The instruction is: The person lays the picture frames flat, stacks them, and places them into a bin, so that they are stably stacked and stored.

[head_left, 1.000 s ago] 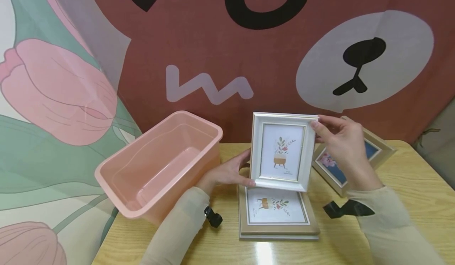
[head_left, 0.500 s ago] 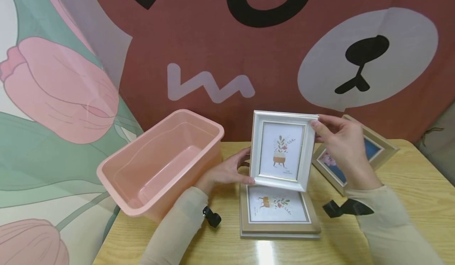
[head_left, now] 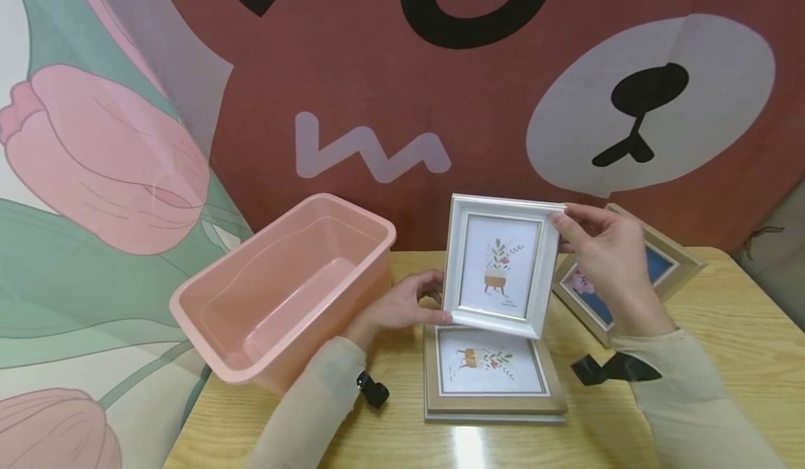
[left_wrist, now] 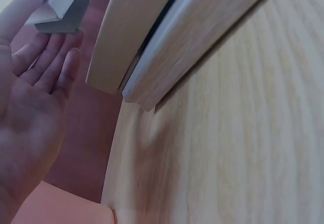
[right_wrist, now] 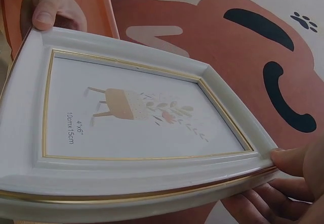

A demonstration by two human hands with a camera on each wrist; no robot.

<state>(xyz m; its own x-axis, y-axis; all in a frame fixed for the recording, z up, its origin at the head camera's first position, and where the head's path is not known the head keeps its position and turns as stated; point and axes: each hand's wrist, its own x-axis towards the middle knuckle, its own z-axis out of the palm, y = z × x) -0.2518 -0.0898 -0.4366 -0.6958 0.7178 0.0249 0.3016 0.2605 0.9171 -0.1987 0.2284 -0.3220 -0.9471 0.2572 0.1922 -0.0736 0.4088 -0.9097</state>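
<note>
Partly hidden behind the right hand (head_left: 608,266), a tan frame (head_left: 659,265) shows at centre right of the head view, and nearer centre that hand's fingers pinch the upper right of the white frame (head_left: 501,266) while those of the left hand (head_left: 402,305) pinch its lower left.

There are four picture frames (head_left: 502,266) (head_left: 490,405) (head_left: 493,418) (head_left: 684,263), one pink tub (head_left: 251,294), two hands (head_left: 402,306) (head_left: 613,259), two sleeves (head_left: 308,406) (head_left: 698,392) and one wooden table (head_left: 748,357).

we see a wood-grain table (head_left: 742,329) before a red, cartoon-printed backdrop (head_left: 484,98); at left appears a pink-and-green tulip print (head_left: 113,161), and, on the table's near part, a white reflection (head_left: 467,446).
</note>
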